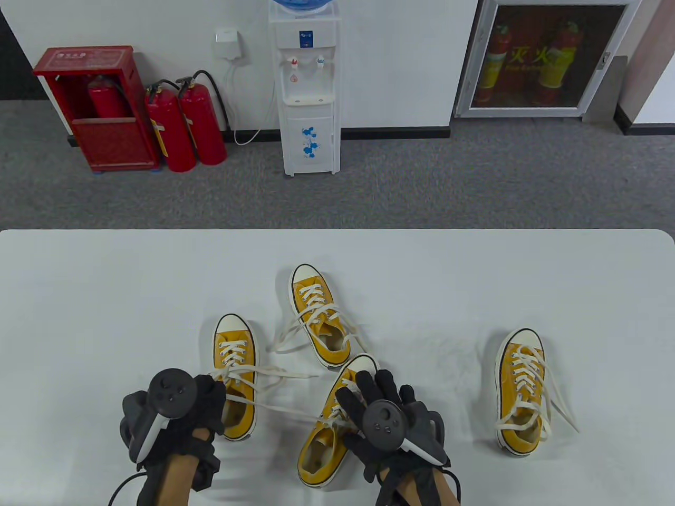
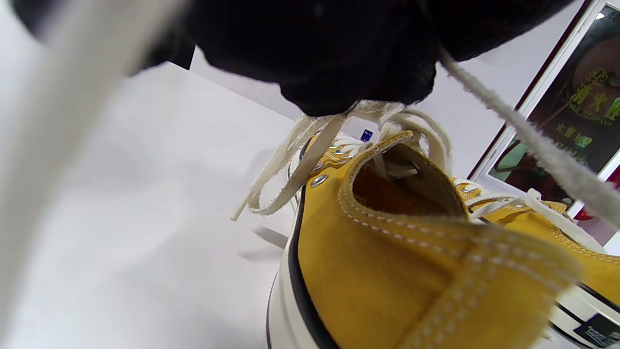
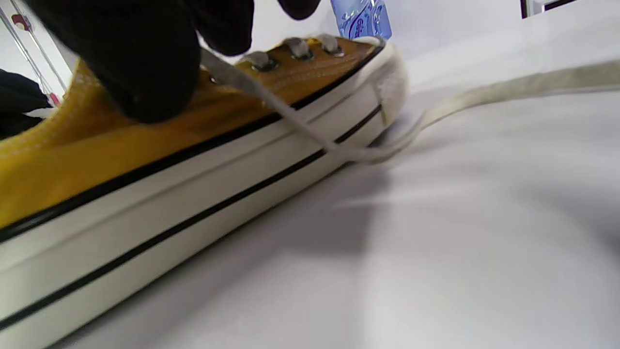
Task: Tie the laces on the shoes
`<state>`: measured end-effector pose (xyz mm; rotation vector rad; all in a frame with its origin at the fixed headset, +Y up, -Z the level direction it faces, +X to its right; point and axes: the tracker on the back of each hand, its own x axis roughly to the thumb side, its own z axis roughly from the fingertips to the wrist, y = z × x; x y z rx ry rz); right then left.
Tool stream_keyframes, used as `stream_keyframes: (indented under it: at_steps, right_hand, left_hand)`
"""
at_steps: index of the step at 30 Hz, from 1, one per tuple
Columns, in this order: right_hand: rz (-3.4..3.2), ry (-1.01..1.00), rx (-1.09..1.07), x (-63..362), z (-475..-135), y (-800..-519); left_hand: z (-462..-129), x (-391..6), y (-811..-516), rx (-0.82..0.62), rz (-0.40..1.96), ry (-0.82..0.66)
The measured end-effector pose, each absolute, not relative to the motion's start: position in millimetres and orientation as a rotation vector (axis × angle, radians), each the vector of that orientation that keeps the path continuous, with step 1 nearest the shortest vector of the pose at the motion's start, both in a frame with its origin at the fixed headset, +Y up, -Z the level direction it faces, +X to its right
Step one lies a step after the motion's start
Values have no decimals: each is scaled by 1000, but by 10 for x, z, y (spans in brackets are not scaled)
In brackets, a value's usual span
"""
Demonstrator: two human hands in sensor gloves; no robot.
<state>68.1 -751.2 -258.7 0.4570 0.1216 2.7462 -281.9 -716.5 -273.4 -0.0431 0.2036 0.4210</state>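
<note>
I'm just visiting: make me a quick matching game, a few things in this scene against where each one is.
Things:
1. left hand
2. right hand
3. water dispenser
4. fire extinguishers

Places:
A. floor, beside the red cabinet
B. on the tilted middle shoe
C. against the wall, behind the table
D. at the leftmost shoe's laces

Pairs: 1-D, 2-B, 3-C, 4-A

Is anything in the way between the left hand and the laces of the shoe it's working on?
Nothing visible is. The left hand is already at the left shoe, and in the left wrist view its fingers pinch the laces right above the shoe's opening. The neighbouring shoe, under the right hand, lies apart.
</note>
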Motion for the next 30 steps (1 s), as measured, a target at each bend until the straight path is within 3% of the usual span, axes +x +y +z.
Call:
stream_keyframes:
  at_steps: [6,10,19,30]
  right_hand:
    - [2711,-157,438,663,-2568,-7440]
    - [2629,-200,444,716,-2550,-7368]
    - [2227,99,349,957,-2581,-7338]
    - [1791,272,324,935,-2611,-7233]
  left_hand:
    - [-2735,-2814,-7171,-47,426,202]
    - [-2732,-2817,-7169,-50,434,203]
    - [-2730,-2828,-7163,-51,447,207]
    - [-2713,-2826,-7117,-38,477,189]
